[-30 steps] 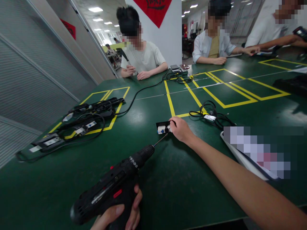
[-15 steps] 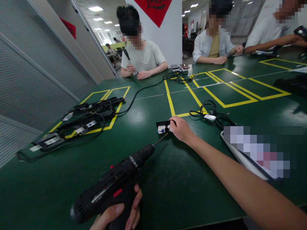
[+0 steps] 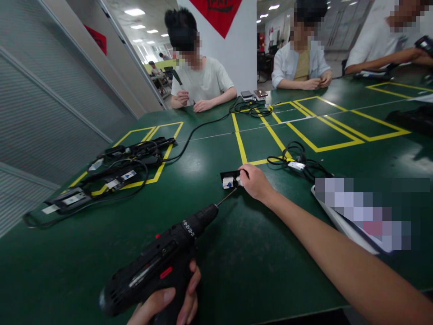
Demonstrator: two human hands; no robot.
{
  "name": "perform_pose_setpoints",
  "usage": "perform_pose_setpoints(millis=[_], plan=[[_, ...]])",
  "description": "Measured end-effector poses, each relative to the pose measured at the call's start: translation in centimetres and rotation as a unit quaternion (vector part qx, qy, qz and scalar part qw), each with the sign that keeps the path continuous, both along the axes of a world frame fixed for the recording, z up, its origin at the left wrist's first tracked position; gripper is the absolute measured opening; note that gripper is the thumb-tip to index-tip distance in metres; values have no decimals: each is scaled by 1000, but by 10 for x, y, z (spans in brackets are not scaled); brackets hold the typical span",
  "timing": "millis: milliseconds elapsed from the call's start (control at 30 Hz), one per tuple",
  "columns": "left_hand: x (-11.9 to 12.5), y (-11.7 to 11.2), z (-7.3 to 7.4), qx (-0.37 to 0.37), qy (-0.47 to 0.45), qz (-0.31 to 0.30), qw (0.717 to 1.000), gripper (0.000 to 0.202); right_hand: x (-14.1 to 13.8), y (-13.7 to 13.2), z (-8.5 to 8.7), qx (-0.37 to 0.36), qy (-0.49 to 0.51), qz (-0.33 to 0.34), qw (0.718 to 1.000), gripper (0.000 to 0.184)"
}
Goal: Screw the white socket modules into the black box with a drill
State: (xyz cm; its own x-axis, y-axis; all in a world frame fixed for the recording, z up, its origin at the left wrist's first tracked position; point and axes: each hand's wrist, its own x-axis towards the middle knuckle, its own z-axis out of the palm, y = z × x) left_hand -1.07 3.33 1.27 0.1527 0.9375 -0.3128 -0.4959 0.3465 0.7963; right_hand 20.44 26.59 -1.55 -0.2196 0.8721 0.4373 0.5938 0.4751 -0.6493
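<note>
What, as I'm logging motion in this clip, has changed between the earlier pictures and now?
Only the co-worker in the white jacket moved: an outstretched hand drew back, and both hands now meet. Unchanged: the left hand grips the black power driver, its bit at the small black part that the right hand steadies.

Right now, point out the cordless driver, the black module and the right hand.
cordless driver point(image 3: 158, 264): head view, on its black body.
black module point(image 3: 230, 181): head view, on its white connector.
right hand point(image 3: 257, 183): head view, on the hand's back.
</note>
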Motion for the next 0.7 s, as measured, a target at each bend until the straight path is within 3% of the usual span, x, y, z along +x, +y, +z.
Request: perform_pose_setpoints(millis=[700], plan=[[2,-1,2,-3,-4,6,1000,27,0,0,0,-6,-1,-1,1000,24]])
